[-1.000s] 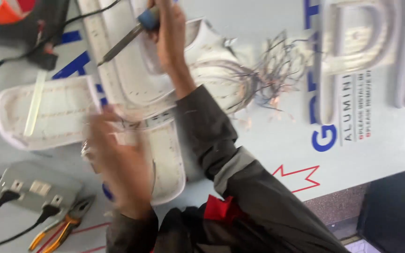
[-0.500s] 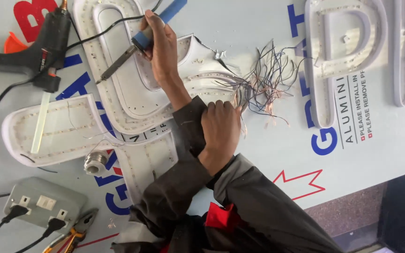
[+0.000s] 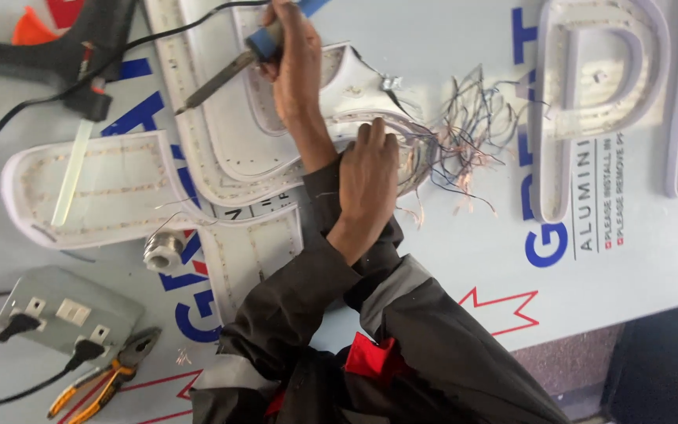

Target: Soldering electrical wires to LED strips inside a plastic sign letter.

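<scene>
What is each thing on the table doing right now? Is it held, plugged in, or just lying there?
Soldering iron: held in the right hand, tip over the white letter shell.
Left hand: resting on the right forearm's sleeve, holding nothing.
Glue gun: lying down, untouched.
Power strip: two black plugs in.
Pliers: lying flat; jaws unclear.
Loose wires: tangled, spread out.
Solder spool: lying beside the shell.

Lighting is bright, even and diffuse; the source direction cannot be determined with certainty. Shadows under the hands are soft and faint. The pale sheet (image 3: 472, 259) shows mild glare. Focus is adequate at centre, with slight softness, possibly motion blur, near the edges.
</scene>
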